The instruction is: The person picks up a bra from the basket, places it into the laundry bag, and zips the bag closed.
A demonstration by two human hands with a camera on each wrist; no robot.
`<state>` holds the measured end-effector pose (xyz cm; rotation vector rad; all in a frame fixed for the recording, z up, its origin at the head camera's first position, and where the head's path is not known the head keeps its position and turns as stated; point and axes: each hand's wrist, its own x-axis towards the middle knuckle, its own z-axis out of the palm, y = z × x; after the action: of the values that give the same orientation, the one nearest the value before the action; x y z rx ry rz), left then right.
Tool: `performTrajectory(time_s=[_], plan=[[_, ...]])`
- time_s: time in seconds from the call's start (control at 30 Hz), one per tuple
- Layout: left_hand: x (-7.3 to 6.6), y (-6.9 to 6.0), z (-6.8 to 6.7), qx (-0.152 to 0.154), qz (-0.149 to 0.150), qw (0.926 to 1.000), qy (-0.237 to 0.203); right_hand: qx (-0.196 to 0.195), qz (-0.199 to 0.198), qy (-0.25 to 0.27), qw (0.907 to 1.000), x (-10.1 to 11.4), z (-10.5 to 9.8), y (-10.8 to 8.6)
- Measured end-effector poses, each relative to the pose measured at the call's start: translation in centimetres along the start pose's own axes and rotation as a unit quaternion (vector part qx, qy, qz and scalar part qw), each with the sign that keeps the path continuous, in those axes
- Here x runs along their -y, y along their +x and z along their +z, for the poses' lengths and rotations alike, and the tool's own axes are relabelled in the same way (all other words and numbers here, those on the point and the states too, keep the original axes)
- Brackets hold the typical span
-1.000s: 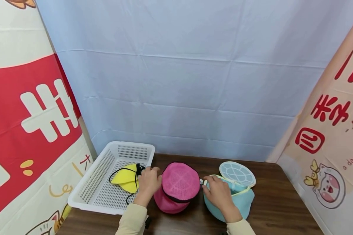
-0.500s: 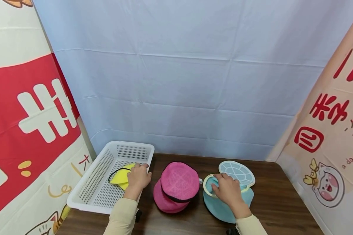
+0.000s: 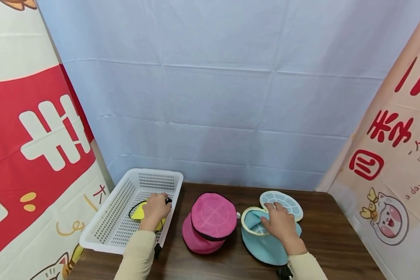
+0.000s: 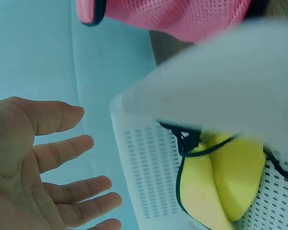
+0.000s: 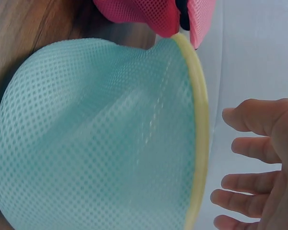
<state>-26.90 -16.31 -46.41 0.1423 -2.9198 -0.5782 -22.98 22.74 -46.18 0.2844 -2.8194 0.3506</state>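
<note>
My left hand hovers over the right side of a white basket, its fingers loosely extended and holding nothing. Beneath it lies a yellow soft item with black cords and a black fastener, partly covered by the hand in the head view. On the right, an aqua mesh laundry bag stands with its round lid folded back and its yellow-edged mouth uncovered. Above that mouth is my right hand, fingers spread and apart from the rim in the right wrist view.
Between the basket and the aqua bag sits a pink mesh laundry bag with black trim, its top closed. All stand on a dark wooden table. A pale blue cloth hangs behind, with printed cloths at both sides.
My left hand has moved left from beside the pink bag to above the yellow item. My right hand has shifted right from the aqua bag's left rim, exposing more of the mouth.
</note>
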Motion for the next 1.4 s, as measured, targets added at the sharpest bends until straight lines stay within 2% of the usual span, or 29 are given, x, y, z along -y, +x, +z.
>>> performTrajectory(time_s=[0.17, 0.3, 0.47, 0.73, 0.9, 1.0, 1.17, 1.4], plan=[[1.1, 0.4, -0.3, 0.018, -0.009, 0.9998, -0.004, 0.008, 0.008, 0.007, 0.9999, -0.9, 0.1, 0.0], [2.3, 0.8, -0.5, 0.05, -0.021, 0.9985, -0.011, 0.028, 0.031, 0.022, 0.9989, -1.5, 0.2, 0.0], [3.6, 1.3, -0.9, 0.097, -0.041, 0.9944, -0.014, 0.036, 0.061, 0.019, 0.9973, -2.1, 0.2, 0.1], [4.8, 1.5, -1.3, 0.132, -0.083, 0.9871, -0.035, 0.069, 0.117, 0.025, 0.9904, -2.4, 0.0, 0.1], [5.9, 1.7, -1.2, 0.15, -0.077, 0.9841, -0.055, 0.112, 0.163, 0.038, 0.9795, -2.9, 0.1, 0.1], [6.3, 1.8, -1.1, 0.153, -0.084, 0.9818, -0.074, 0.132, 0.197, 0.052, 0.9703, -3.0, 0.1, 0.1], [6.8, 1.5, -0.9, 0.159, -0.127, 0.9744, -0.095, 0.156, 0.243, 0.068, 0.9549, -3.1, -0.2, 0.1], [7.7, 1.4, -0.7, 0.184, -0.168, 0.9647, -0.086, 0.188, 0.265, 0.086, 0.9416, -3.1, -1.3, -0.4]])
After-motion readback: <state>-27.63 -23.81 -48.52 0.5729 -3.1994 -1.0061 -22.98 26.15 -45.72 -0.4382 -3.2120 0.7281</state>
